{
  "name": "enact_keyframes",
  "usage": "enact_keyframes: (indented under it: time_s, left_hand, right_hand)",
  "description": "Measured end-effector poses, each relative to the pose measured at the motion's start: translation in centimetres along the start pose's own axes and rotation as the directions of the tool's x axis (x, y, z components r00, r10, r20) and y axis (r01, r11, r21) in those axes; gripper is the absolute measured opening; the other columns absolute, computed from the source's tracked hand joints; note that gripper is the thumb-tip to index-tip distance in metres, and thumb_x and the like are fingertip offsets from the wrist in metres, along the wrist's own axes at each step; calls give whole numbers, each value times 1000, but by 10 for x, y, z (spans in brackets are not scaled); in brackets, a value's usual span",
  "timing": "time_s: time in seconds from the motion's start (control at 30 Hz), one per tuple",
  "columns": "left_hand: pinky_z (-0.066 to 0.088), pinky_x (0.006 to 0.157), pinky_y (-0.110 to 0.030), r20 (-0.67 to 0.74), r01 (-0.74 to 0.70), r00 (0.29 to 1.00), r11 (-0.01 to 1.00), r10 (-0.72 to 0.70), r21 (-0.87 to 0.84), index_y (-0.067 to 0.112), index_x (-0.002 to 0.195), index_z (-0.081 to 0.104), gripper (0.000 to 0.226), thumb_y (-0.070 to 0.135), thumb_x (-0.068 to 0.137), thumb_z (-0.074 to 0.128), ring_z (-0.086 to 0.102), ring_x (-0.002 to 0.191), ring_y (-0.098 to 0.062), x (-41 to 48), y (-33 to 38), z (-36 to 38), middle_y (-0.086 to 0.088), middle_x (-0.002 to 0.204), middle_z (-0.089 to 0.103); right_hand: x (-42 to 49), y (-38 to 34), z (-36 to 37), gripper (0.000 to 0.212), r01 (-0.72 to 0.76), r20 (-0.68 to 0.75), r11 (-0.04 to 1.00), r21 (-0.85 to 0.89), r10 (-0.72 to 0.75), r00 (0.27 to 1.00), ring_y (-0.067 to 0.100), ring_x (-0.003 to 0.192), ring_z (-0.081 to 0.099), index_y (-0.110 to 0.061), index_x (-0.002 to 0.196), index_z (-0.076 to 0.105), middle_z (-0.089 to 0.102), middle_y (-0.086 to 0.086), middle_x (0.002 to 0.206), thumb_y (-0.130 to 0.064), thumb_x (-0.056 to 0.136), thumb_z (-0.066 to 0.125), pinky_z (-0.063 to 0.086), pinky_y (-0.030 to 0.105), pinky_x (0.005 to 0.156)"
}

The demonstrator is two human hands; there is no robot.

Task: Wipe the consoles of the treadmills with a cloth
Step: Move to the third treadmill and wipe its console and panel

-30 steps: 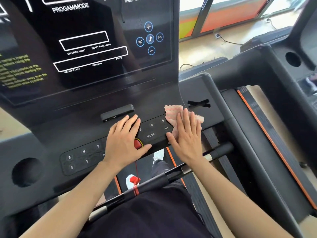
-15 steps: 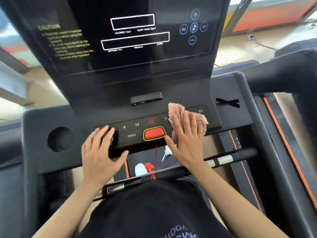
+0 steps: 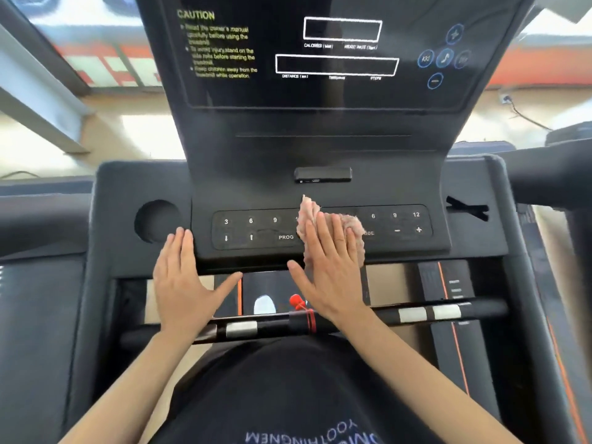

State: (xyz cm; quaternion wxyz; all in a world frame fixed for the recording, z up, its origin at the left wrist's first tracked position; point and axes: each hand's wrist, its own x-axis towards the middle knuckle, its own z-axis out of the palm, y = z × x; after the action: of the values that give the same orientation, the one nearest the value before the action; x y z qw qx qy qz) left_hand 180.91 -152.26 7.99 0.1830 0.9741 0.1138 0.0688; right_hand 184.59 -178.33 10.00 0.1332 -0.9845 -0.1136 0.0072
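A black treadmill console [image 3: 320,149] fills the view, with a dark display above and a button panel [image 3: 253,230] below. A pale pink cloth [image 3: 310,209] lies on the middle of the button panel. My right hand [image 3: 330,267] presses flat on the cloth with straight fingers, covering the panel's centre. My left hand [image 3: 182,277] rests flat on the console's lower left edge, fingers straight, just below a round cup holder [image 3: 157,221]. It holds nothing.
A black handlebar [image 3: 416,314] with silver sensor bands crosses under my wrists, with a red safety clip [image 3: 299,304] at its middle. The belt and orange-striped side rail [image 3: 448,299] lie below right. Another treadmill frame [image 3: 544,174] stands at the right.
My right hand has slid the cloth left along the button panel, now covering the red stop button. My left hand has moved left off the buttons to the console's edge.
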Motion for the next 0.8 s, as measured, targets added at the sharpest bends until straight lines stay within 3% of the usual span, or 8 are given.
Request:
enact_keyframes:
  time_s: [0.23,0.37,0.47,0.6,0.67,0.8]
  left_hand:
    - [23,126,-41,-8,11,1000,999,-11,-35,3,157,34,113,77,75,60,29,155,-28,-2,-1,-1,-13,164,37]
    - [29,125,-45,-21,-6,1000,999,5,-48,3,156,37,111,76,77,64,32,154,-28,-2,-4,-2,-12,163,40]
    - [27,125,-41,8,-78,997,994,79,-76,5,157,35,107,68,77,68,30,155,-26,0,-16,-5,-10,164,37]
    - [15,127,-29,85,-204,974,976,210,-75,7,158,36,99,54,79,73,27,156,-23,1,-38,-15,-6,165,36]
    - [16,127,-35,62,-208,976,978,208,-16,10,154,43,88,47,81,73,29,155,-25,-3,-45,-19,-4,163,40]
    - [24,122,-46,-20,-56,998,998,56,11,10,149,50,71,43,86,61,34,153,-29,-26,-58,-23,-7,162,42]
  right_hand:
    - [1,-38,7,84,85,66,994,-64,-80,995,28,160,2,-14,163,19,12,8,172,-61,99,43,13,52,128]
    - [7,-59,6,85,165,150,982,-95,-150,977,24,160,-8,-16,165,8,3,6,173,-67,100,30,6,48,130]
    - [14,-71,8,86,217,166,971,-98,-199,966,24,160,-9,-16,165,5,1,6,173,-68,100,26,4,47,130]
    - [21,-81,16,88,296,170,952,-73,-280,945,25,160,-7,-14,164,3,2,7,173,-64,100,38,4,47,130]
    - [26,-88,20,90,332,179,940,-73,-315,932,26,160,-6,-13,163,3,3,7,173,-63,99,41,2,46,130]
    - [39,-112,28,90,378,194,924,-54,-362,912,26,160,-3,-11,164,12,8,8,173,-64,97,41,3,46,130]
